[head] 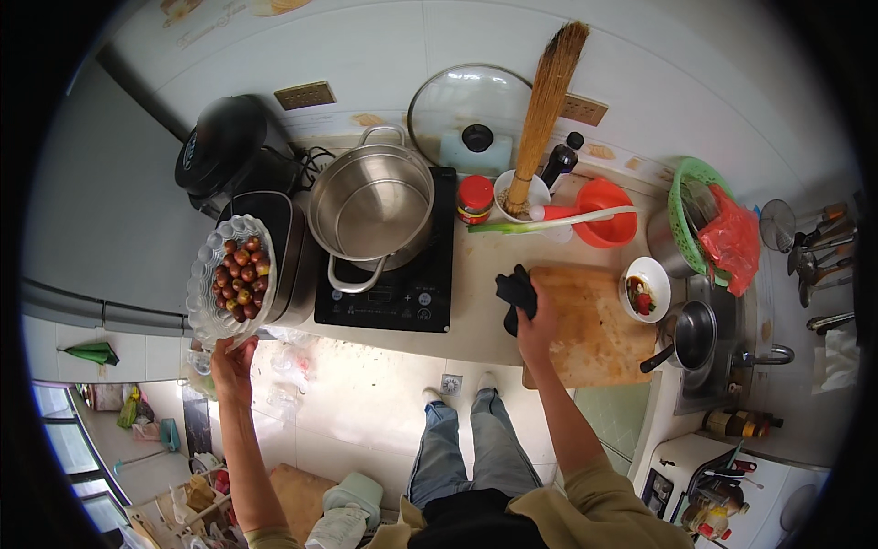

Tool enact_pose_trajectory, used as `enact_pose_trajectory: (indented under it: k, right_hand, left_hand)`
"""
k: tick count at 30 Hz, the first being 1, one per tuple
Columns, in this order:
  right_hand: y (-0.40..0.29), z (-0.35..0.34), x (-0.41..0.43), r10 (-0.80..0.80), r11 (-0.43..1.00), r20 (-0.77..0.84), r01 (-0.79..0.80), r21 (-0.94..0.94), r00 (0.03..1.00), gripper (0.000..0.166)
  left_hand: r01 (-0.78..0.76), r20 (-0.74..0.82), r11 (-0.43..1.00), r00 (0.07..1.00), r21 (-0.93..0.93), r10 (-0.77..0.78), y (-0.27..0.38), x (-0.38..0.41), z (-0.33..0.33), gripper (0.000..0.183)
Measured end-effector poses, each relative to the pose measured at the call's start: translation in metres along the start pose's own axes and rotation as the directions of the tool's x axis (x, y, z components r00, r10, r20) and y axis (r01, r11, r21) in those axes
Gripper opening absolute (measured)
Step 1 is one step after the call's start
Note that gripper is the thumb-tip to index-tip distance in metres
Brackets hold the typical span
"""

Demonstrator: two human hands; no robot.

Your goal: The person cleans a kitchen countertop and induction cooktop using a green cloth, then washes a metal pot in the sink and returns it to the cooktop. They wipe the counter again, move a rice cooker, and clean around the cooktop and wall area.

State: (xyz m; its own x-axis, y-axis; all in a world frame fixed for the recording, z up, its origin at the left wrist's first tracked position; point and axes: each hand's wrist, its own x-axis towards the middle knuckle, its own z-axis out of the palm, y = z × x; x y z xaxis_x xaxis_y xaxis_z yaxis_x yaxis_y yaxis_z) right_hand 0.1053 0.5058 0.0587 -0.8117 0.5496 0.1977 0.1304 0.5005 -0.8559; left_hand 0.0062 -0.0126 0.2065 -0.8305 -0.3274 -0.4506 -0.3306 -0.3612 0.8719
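My left hand point(234, 367) grips the near rim of a scalloped clear glass bowl point(204, 295). Small round red-brown fruits point(240, 278) lie in it. The bowl is at the front left of a black and steel appliance, probably a rice cooker point(291, 264); whether it touches that is unclear. In my right hand point(538, 326) is a bunched black cloth point(516, 295), at the left edge of a wooden cutting board point(597, 329). Between my hands a two-handled stainless steel pot point(374, 206), with no lid on, stands on a black induction cooker point(384, 312).
Behind the board are a spring onion point(569, 221), a red plastic bowl point(607, 237) and a red-lidded jar point(475, 199). A straw brush point(542, 110) stands in a white bowl point(504, 182). A glass lid point(453, 96) leans on the wall. Rightward are a seasoning bowl point(655, 274), saucepan point(696, 336) and sink point(693, 398).
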Motion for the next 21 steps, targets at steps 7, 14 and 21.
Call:
enact_pose_trajectory:
  k: [7, 14, 21]
  right_hand:
    - [0.033, 0.066, 0.021, -0.16, 0.864, 0.227, 0.248, -0.439, 0.961, 0.06]
    - [0.04, 0.095, 0.108, -0.17, 0.916, 0.311, 0.266, -0.301, 0.935, 0.054]
    - [0.034, 0.052, 0.009, -0.27, 0.912, 0.61, 0.402, -0.087, 0.745, 0.057]
  left_hand:
    - [-0.049, -0.023, 0.993, 0.999, -0.106, 0.047, 0.0, 0.028, 0.016, 0.034]
    - [-0.027, 0.059, 0.984, 0.998, -0.177, 0.038, -0.011, 0.023, 0.033, 0.051]
    - [-0.009, 0.022, 0.972, 1.0, -0.234, 0.015, -0.011, 0.005, 0.036, 0.057]
